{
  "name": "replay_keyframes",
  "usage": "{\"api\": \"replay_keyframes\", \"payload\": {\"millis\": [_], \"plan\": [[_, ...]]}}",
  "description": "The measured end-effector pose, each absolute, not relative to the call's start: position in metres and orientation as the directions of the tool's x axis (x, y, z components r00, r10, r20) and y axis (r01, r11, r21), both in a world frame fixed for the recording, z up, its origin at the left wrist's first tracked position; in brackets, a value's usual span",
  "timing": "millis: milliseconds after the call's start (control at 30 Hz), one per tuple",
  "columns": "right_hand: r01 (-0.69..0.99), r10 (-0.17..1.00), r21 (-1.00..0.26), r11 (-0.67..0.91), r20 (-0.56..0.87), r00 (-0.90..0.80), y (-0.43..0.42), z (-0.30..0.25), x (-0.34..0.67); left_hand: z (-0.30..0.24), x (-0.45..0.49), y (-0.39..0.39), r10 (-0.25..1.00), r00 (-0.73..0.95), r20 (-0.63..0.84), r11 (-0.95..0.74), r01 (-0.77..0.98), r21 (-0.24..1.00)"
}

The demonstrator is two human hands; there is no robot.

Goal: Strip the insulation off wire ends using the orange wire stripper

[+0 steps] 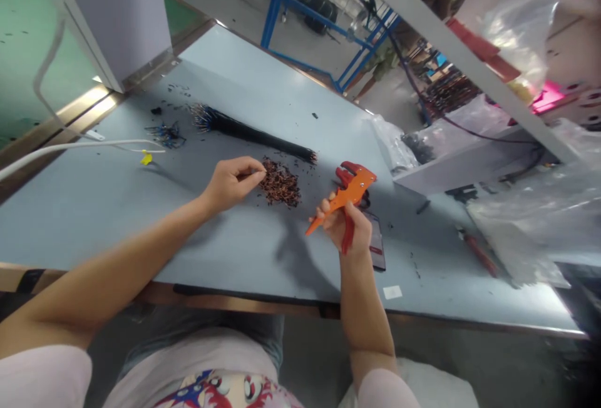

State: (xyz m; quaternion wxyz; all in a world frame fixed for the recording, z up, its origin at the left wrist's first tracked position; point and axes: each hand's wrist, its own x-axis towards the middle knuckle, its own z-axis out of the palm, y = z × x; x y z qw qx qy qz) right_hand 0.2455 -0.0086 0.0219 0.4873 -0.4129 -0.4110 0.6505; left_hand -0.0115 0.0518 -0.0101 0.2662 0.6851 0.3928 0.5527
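Well left of our left fingers, a white round cable (79,147) runs across the pale blue-grey workbench (117,233), and a small tangle of thin blue wires (165,136) lies near it. Beyond those fingers stretches a long bundle of black insulated wires (248,132). Our left hand (230,186) is pinched, its fingertips together on something too small to make out, just beside a heap of short copper-and-black wire scraps (280,183). Right of that heap, our right hand (342,223) grasps an orange metal wire stripper (352,192) with red grips, fingers clenched round it. Just past those fingers lies a dark flat plastic sleeve (377,251), and farther right, a red-handled tool (479,255).
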Motion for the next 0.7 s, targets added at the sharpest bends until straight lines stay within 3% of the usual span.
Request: {"api": "replay_keyframes", "payload": {"millis": [67,133,200,267,367,567,700], "plan": [[-0.059,0.979,-0.985,-0.160,-0.151,-0.139,-0.008,0.021,0.250,-0.009,-0.009,0.049,0.825,0.002,0.566,-0.548,0.251,0.798],[0.324,0.989,-0.944,-0.058,-0.099,-0.111,-0.012,0.018,0.245,-0.008,-0.007,0.044,0.762,-0.059,0.644,-0.593,0.335,0.732],[0.692,0.986,-0.711,0.124,0.011,-0.166,-0.019,0.014,0.232,-0.007,-0.008,0.041,0.647,-0.072,0.759,-0.661,0.443,0.606],[0.859,0.952,-0.414,0.300,0.070,-0.299,-0.024,0.008,0.217,-0.007,-0.010,0.040,0.520,-0.032,0.854,-0.712,0.536,0.454],[0.861,0.880,-0.192,0.471,0.043,-0.473,-0.028,-0.002,0.199,-0.007,-0.014,0.039,0.382,0.058,0.922,-0.741,0.615,0.268],[0.792,0.796,-0.090,0.604,0.113,-0.595,-0.028,-0.018,0.194,-0.007,-0.017,0.037,0.236,0.172,0.957,-0.775,0.628,0.078],[0.767,0.760,-0.046,0.640,0.186,-0.623,-0.026,-0.018,0.199,-0.006,-0.019,0.035,0.209,0.181,0.961,-0.787,0.615,0.056]]}}
